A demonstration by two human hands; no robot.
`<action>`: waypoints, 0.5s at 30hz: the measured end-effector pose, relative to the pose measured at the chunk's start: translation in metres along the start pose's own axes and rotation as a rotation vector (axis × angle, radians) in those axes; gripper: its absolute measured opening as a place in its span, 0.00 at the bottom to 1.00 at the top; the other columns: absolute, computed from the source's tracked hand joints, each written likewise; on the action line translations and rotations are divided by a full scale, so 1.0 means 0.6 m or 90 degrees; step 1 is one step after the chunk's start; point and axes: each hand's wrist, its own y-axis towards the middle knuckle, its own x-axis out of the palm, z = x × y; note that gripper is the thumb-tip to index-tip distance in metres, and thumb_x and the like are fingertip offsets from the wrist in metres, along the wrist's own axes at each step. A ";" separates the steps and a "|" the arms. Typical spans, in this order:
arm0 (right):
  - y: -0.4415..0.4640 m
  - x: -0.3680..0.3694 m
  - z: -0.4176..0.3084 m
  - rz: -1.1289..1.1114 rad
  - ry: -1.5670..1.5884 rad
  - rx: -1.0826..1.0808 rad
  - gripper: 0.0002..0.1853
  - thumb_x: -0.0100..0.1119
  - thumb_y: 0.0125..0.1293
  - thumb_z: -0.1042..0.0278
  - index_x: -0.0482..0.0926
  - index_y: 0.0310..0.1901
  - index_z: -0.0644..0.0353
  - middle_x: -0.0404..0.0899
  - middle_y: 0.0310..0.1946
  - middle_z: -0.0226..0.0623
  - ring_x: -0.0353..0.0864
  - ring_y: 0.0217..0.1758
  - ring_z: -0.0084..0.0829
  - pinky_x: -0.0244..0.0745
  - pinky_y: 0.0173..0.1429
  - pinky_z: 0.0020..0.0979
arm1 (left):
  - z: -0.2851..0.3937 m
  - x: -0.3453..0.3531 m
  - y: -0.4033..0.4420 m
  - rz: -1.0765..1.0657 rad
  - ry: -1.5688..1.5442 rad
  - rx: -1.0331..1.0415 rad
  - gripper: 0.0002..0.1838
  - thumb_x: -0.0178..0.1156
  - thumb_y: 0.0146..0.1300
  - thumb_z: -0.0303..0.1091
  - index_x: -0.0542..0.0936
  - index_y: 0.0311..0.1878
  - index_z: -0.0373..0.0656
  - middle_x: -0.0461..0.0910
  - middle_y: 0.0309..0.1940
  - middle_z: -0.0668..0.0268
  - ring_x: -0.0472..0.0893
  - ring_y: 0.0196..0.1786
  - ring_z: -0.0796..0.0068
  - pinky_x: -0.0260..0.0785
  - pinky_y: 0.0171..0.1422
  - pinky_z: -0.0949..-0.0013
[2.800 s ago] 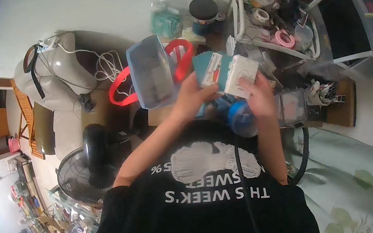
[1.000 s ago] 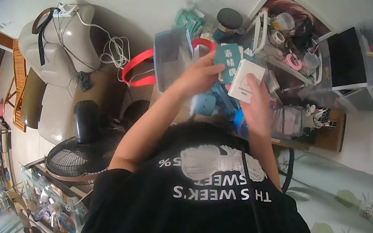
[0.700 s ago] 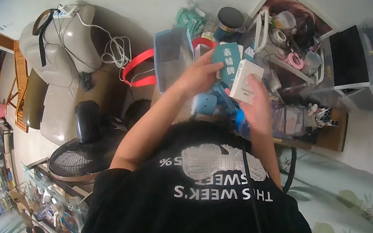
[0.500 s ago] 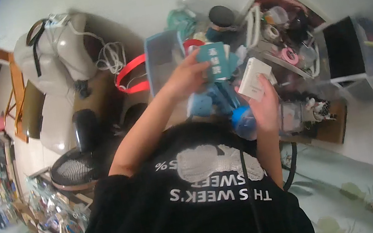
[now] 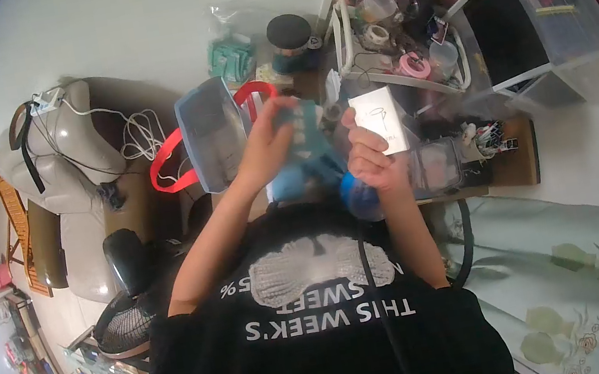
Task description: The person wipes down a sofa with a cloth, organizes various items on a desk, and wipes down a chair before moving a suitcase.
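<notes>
My left hand (image 5: 269,144) is curled at the edge of a flat teal box (image 5: 306,129) with white characters, blurred by motion. It seems pinched between thumb and fingers. My right hand (image 5: 372,163) grips a small white box (image 5: 380,122), held upright with a thin dark mark and small print showing. Left of my left hand stands a pale blue bin (image 5: 209,143) with a red handle (image 5: 168,169). Beneath the teal box lies something light blue (image 5: 302,178), its kind unclear. A round container with a blue lid (image 5: 356,192) sits by my right wrist.
A white-handled basket (image 5: 348,52) of mixed items stands at the back, beside a dark-lidded jar (image 5: 288,34) and a bag of teal packets (image 5: 232,59). Clear bins (image 5: 567,31) stand right. A grey chair (image 5: 93,253) and a fan (image 5: 123,327) are left.
The view has shifted, so the surroundings sit further left and higher. My left hand has drawn the teal box back toward me. My right hand has turned the white box more upright.
</notes>
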 end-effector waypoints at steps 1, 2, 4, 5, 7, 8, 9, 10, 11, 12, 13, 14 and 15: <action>0.000 -0.001 0.000 0.000 0.001 0.000 0.29 0.43 0.72 0.50 0.63 0.62 0.69 0.65 0.22 0.31 0.62 0.15 0.21 0.54 0.20 0.24 | 0.001 -0.002 -0.001 -0.032 0.000 -0.024 0.19 0.46 0.61 0.21 0.69 0.57 0.40 0.73 0.48 0.64 0.73 0.51 0.76 0.65 0.58 0.73; 0.001 -0.002 0.000 -0.010 -0.001 -0.002 0.29 0.42 0.72 0.50 0.63 0.62 0.70 0.64 0.22 0.31 0.61 0.14 0.21 0.53 0.20 0.24 | 0.003 -0.005 -0.002 -0.062 0.001 -0.048 0.18 0.45 0.61 0.21 0.72 0.54 0.38 0.75 0.44 0.64 0.74 0.49 0.77 0.65 0.57 0.73; 0.002 -0.004 -0.002 -0.019 -0.002 -0.002 0.29 0.42 0.73 0.50 0.63 0.62 0.70 0.64 0.22 0.30 0.61 0.14 0.21 0.52 0.19 0.25 | 0.005 -0.006 -0.002 -0.064 0.000 -0.091 0.16 0.45 0.63 0.22 0.74 0.53 0.38 0.76 0.43 0.66 0.75 0.47 0.79 0.66 0.55 0.74; 0.000 -0.005 -0.005 -0.003 -0.032 0.000 0.29 0.42 0.73 0.50 0.64 0.62 0.69 0.66 0.22 0.30 0.63 0.14 0.21 0.55 0.20 0.24 | 0.010 -0.005 -0.002 -0.068 -0.004 -0.134 0.15 0.44 0.65 0.23 0.76 0.52 0.38 0.78 0.43 0.68 0.75 0.45 0.81 0.67 0.54 0.75; -0.004 -0.015 -0.005 0.014 -0.061 0.003 0.28 0.42 0.73 0.50 0.65 0.61 0.68 0.67 0.23 0.30 0.65 0.15 0.20 0.58 0.20 0.23 | 0.026 0.000 -0.006 -0.054 -0.005 -0.135 0.15 0.45 0.64 0.23 0.77 0.50 0.37 0.79 0.41 0.67 0.76 0.47 0.80 0.67 0.54 0.74; -0.010 -0.028 -0.002 0.201 -0.389 -0.111 0.25 0.44 0.73 0.52 0.66 0.60 0.66 0.69 0.25 0.30 0.67 0.16 0.20 0.61 0.21 0.23 | 0.033 0.003 -0.008 -0.043 -0.007 -0.134 0.15 0.46 0.62 0.23 0.77 0.49 0.35 0.80 0.39 0.65 0.76 0.48 0.79 0.67 0.55 0.73; 0.005 -0.010 0.017 0.391 -0.716 -0.230 0.23 0.45 0.72 0.54 0.67 0.59 0.64 0.71 0.27 0.30 0.70 0.18 0.19 0.64 0.21 0.22 | 0.027 0.004 -0.010 -0.047 -0.008 -0.133 0.15 0.46 0.62 0.23 0.77 0.49 0.35 0.80 0.39 0.65 0.76 0.48 0.79 0.67 0.55 0.73; 0.020 0.012 0.040 0.560 -0.760 -0.302 0.18 0.50 0.71 0.59 0.69 0.55 0.61 0.75 0.33 0.31 0.74 0.21 0.20 0.68 0.22 0.22 | 0.017 0.006 -0.014 -0.043 -0.029 -0.120 0.15 0.46 0.63 0.24 0.77 0.50 0.35 0.80 0.41 0.64 0.76 0.48 0.79 0.67 0.55 0.73; 0.027 0.011 0.050 0.562 -0.760 -0.308 0.18 0.50 0.71 0.59 0.69 0.55 0.61 0.75 0.33 0.31 0.74 0.21 0.20 0.68 0.22 0.22 | 0.016 0.009 -0.016 -0.039 -0.050 -0.105 0.15 0.46 0.65 0.26 0.76 0.51 0.34 0.81 0.44 0.64 0.76 0.49 0.78 0.67 0.55 0.73; 0.032 0.010 0.056 0.545 -0.872 -0.284 0.17 0.52 0.70 0.60 0.70 0.54 0.61 0.74 0.33 0.31 0.74 0.20 0.19 0.67 0.20 0.22 | 0.016 0.015 -0.019 -0.044 -0.051 -0.103 0.15 0.46 0.65 0.26 0.76 0.51 0.34 0.81 0.44 0.64 0.76 0.49 0.78 0.67 0.55 0.73; 0.036 0.010 0.062 0.527 -0.983 -0.257 0.16 0.53 0.69 0.62 0.71 0.53 0.61 0.74 0.34 0.31 0.73 0.19 0.19 0.66 0.19 0.22 | 0.018 0.025 -0.024 -0.007 -0.109 -0.134 0.15 0.47 0.65 0.26 0.75 0.53 0.34 0.80 0.45 0.64 0.76 0.50 0.77 0.67 0.56 0.72; 0.038 0.015 0.073 0.562 -1.071 -0.189 0.19 0.57 0.67 0.59 0.71 0.55 0.61 0.73 0.35 0.35 0.77 0.26 0.25 0.71 0.25 0.28 | 0.020 0.031 -0.028 0.030 -0.166 -0.165 0.15 0.48 0.66 0.27 0.73 0.54 0.35 0.79 0.46 0.64 0.76 0.50 0.76 0.67 0.57 0.71; 0.039 0.009 0.073 0.565 -1.070 -0.196 0.19 0.57 0.67 0.59 0.71 0.55 0.61 0.73 0.35 0.35 0.77 0.26 0.25 0.71 0.25 0.28 | 0.020 0.032 -0.030 0.024 -0.165 -0.165 0.15 0.48 0.66 0.27 0.73 0.54 0.35 0.79 0.46 0.64 0.76 0.50 0.76 0.67 0.57 0.71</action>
